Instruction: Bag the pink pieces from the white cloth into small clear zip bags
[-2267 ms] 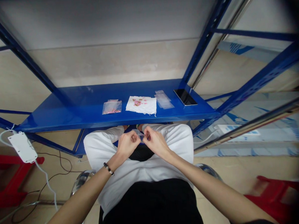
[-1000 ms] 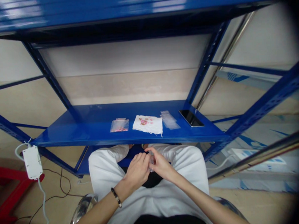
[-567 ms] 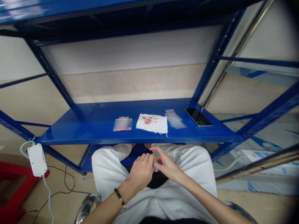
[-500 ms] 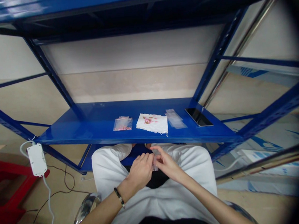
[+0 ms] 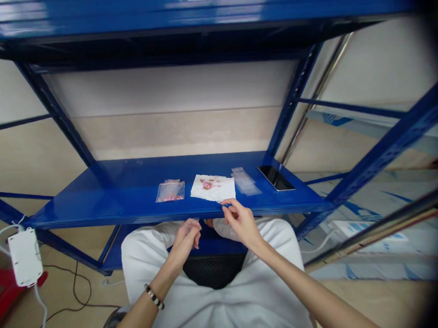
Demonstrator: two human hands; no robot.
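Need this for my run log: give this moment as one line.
right hand: pinched at blue shelf front edge, by white cloth | left hand: loose below shelf edge, apparently empty | on shelf: filled bag, phone

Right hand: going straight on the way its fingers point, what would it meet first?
Probably the near edge of the white cloth on the blue shelf; the right hand has its pinched fingertips just short of it, though depth is unclear.
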